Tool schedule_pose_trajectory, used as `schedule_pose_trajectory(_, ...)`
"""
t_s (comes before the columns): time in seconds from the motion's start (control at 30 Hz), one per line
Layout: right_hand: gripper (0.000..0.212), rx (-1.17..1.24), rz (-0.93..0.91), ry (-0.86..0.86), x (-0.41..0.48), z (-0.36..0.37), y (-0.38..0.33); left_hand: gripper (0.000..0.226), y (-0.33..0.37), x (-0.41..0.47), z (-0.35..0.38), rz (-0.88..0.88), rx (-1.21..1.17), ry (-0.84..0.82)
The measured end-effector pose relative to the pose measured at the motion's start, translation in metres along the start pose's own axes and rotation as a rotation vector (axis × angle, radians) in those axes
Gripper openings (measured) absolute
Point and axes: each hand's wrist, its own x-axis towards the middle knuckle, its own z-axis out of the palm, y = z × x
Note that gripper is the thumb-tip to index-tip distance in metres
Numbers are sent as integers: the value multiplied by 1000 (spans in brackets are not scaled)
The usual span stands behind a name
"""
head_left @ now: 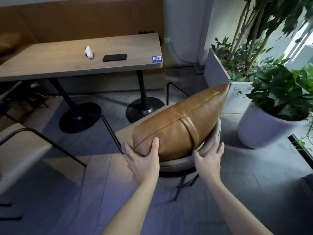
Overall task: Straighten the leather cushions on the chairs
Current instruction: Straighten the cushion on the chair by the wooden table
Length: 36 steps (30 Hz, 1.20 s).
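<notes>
A tan leather cushion (pixel 179 122) with a strap across it stands on edge on a grey chair (pixel 176 162), leaning against the curved backrest, one corner pointing up to the right. My left hand (pixel 144 160), a ring on one finger, grips the cushion's near left corner, thumb on its front face. My right hand (pixel 210 158) lies with spread fingers on the backrest rim just below the cushion's right side, holding nothing.
A wooden table (pixel 50 65) with a black phone (pixel 114 57) and a small white device (pixel 89 52) stands behind. Another chair (pixel 25 153) sits at left. Planters (pixel 264 129) with leafy plants crowd the right. A brown bench (pixel 81 19) runs along the wall.
</notes>
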Motion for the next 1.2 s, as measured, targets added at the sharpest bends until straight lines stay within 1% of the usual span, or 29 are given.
schedule_pose_trajectory(0.03, 96, 76, 102, -55, 5, -2, 0, 119, 0, -2, 3, -91, -84, -20)
schedule_pose_trajectory(0.07, 98, 121, 160, -102, 9, -4, -1, 119, 1, -4, 6, -181, -164, -49)
schedule_pose_trajectory(0.13, 100, 116, 187, -152, 13, -5, -2, 115, 3, -7, 10, -324, -274, -121)
schedule_pose_trajectory(0.17, 101, 92, 188, -155, 14, -4, -3, 112, 4, -6, 12, -356, -293, -143)
schedule_pose_trajectory(0.27, 104, 25, 202, -148, 14, -1, -6, 104, 6, 3, 13, -362, -316, -142)
schedule_pose_trajectory(0.4, 110, -9, 193, -131, 11, 6, -12, 108, 8, 10, 11, -366, -370, -166)
schedule_pose_trajectory(0.53, 112, -33, 180, -138, 7, 16, -20, 105, 8, 22, 6, -361, -403, -176)
schedule_pose_trajectory(0.7, 116, -39, 136, -152, -2, 31, -28, 119, 12, 45, -10, -336, -423, -206)
schedule_pose_trajectory(0.77, 110, -61, 113, -163, -8, 40, -33, 110, 14, 57, -17, -322, -429, -204)
schedule_pose_trajectory(0.87, 92, -107, 109, -203, -16, 56, -42, 96, 13, 77, -26, -322, -424, -186)
schedule_pose_trajectory(1.03, 86, -181, 96, -206, -22, 83, -53, 101, 20, 106, -42, -310, -431, -187)
schedule_pose_trajectory(1.1, 79, -219, 75, -198, -24, 99, -61, 101, 23, 122, -50, -305, -424, -181)
schedule_pose_trajectory(1.2, 64, -235, 54, -172, -29, 125, -73, 83, 26, 149, -64, -267, -405, -172)
